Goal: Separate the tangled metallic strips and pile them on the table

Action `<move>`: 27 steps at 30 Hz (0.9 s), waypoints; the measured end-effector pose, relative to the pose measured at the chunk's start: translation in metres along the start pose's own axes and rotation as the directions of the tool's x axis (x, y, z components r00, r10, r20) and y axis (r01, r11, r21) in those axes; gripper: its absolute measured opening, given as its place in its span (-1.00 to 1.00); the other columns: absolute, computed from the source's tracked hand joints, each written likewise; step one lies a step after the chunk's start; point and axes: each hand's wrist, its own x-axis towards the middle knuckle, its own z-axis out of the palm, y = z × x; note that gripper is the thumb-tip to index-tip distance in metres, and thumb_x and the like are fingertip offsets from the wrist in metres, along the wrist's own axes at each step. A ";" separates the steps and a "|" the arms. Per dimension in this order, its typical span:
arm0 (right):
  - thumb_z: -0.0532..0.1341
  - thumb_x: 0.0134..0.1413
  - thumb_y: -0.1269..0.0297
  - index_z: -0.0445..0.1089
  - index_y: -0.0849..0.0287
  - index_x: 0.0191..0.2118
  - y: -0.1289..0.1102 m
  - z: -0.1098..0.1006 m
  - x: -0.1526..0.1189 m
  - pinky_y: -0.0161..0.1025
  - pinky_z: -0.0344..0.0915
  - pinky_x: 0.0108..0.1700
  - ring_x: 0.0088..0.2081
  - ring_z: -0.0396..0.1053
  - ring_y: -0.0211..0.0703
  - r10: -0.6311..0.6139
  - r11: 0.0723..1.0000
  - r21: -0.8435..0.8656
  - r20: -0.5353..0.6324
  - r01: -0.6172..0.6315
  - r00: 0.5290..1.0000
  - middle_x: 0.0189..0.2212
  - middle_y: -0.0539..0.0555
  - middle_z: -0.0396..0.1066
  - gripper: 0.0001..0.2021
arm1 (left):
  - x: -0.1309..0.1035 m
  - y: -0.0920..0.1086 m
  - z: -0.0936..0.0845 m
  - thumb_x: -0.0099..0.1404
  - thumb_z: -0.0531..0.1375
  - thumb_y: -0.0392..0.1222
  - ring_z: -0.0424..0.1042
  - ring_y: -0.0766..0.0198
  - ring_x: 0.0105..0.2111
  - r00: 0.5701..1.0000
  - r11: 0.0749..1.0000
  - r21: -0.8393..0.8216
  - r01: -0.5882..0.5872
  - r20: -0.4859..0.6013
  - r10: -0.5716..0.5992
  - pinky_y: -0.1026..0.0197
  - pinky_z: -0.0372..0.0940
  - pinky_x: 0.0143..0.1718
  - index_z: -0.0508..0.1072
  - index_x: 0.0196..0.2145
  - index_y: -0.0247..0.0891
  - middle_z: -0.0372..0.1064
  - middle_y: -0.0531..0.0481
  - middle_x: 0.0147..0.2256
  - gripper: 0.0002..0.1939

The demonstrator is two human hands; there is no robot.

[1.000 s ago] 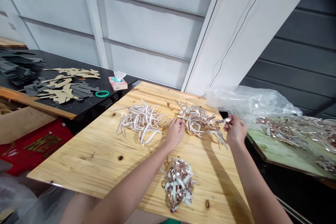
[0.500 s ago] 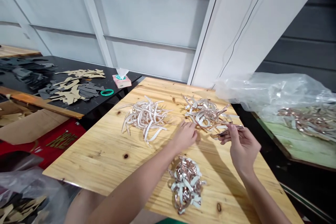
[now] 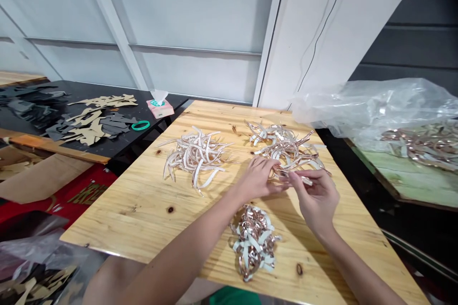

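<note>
On a light wooden table [image 3: 136, 219] lie three heaps of thin strips. White-edged strips [image 3: 196, 155] form the left heap, and shiny rose-gold and white strips [image 3: 282, 143] the back right one. Nearest me is a tangled rose-gold and white bundle [image 3: 254, 243]. My right hand [image 3: 318, 198] pinches a few shiny strips just in front of the back right heap. My left hand [image 3: 255, 178] meets it there, its fingers closed at the left end of those strips; the fingertips are partly hidden.
A black table [image 3: 118, 145] at the left bears beige and dark grey pieces, a green ring [image 3: 140, 125] and a tissue box [image 3: 160, 107]. Clear plastic [image 3: 375, 105] and more shiny strips lie on a pale green board [image 3: 411, 176] at the right.
My right hand has moved left with its strips. My left hand has shifted slightly right, so both hands now meet at the strips. The view has tilted a little.
</note>
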 end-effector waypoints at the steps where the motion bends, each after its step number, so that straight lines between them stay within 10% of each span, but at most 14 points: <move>1: 0.44 0.02 0.18 0.40 0.14 -0.29 0.001 0.000 -0.003 -0.15 0.53 -0.35 -0.33 0.55 -0.06 0.007 1.000 0.009 0.068 -0.008 0.998 -0.32 0.10 0.50 -0.75 | -0.001 0.000 0.000 0.32 0.22 0.06 0.36 0.01 0.01 1.000 0.998 -0.066 -0.007 0.007 0.007 0.03 0.24 0.07 0.35 0.04 -0.18 0.43 -0.18 -0.01 -0.58; 5: 0.32 0.11 -0.07 0.42 0.12 -0.17 0.004 -0.006 -0.007 -0.19 0.43 -0.44 -0.41 0.45 -0.13 -0.002 0.990 0.136 0.358 -0.049 0.934 -0.31 0.08 0.42 -0.64 | -0.003 -0.002 0.003 0.49 -0.04 -0.07 0.40 0.25 -0.37 0.997 0.955 -0.286 0.081 0.017 -0.079 0.24 0.30 -0.28 0.36 -0.02 -0.23 0.44 -0.05 -0.31 -0.72; 10: 0.16 0.28 -0.03 0.37 0.13 -0.09 0.012 -0.011 0.008 -0.33 0.02 -0.62 -0.62 0.10 -0.33 0.149 0.988 -0.076 0.177 -0.137 0.973 -0.51 -0.09 0.20 -0.68 | -0.003 -0.004 0.004 0.51 -0.08 0.00 0.38 0.31 -0.40 0.976 0.916 -0.380 0.130 -0.115 -0.186 0.29 0.28 -0.34 0.36 -0.04 -0.25 0.38 -0.01 -0.33 -0.66; 14: 0.13 0.31 -0.01 0.41 0.14 -0.13 0.022 -0.011 0.016 -0.28 0.10 -0.51 -0.55 0.19 -0.25 0.254 0.910 -0.401 0.343 -0.103 0.905 -0.50 -0.03 0.30 -0.68 | -0.002 -0.002 0.005 0.51 -0.07 0.03 0.39 0.32 -0.40 0.954 0.898 -0.415 0.147 -0.181 -0.240 0.30 0.28 -0.33 0.35 -0.05 -0.24 0.34 0.02 -0.38 -0.66; 19: 0.01 0.40 0.02 0.38 0.13 -0.10 0.020 -0.006 0.005 -0.29 0.12 -0.55 -0.62 0.18 -0.25 0.266 0.942 -0.314 0.486 -0.118 0.832 -0.61 -0.09 0.18 -0.67 | 0.003 -0.004 0.006 0.46 0.04 0.07 0.43 0.32 -0.39 0.900 0.863 -0.488 0.131 -0.307 -0.310 0.28 0.31 -0.30 0.33 -0.05 -0.26 0.36 0.02 -0.36 -0.65; 24: 0.00 0.42 0.05 0.32 0.12 0.01 0.014 -0.001 -0.005 -0.31 0.21 -0.59 -0.62 0.22 -0.27 0.269 0.963 -0.171 0.605 -0.208 0.749 -0.54 -0.09 0.20 -0.69 | 0.005 -0.010 0.008 0.42 -0.06 0.27 0.25 0.37 -0.61 0.928 0.762 -0.569 0.310 0.007 -0.372 0.29 0.16 -0.52 0.33 -0.50 -0.29 0.22 0.08 -0.62 -0.40; 27: -0.01 0.42 0.08 0.30 0.12 0.10 0.014 -0.001 -0.007 -0.32 0.24 -0.57 -0.61 0.22 -0.28 0.260 0.965 -0.158 0.643 -0.208 0.720 -0.51 -0.08 0.19 -0.67 | 0.004 -0.010 0.007 0.41 -0.11 0.32 0.20 0.37 -0.62 0.914 0.773 -0.534 0.342 -0.002 -0.406 0.28 0.12 -0.54 0.30 -0.58 -0.28 0.19 0.07 -0.65 -0.32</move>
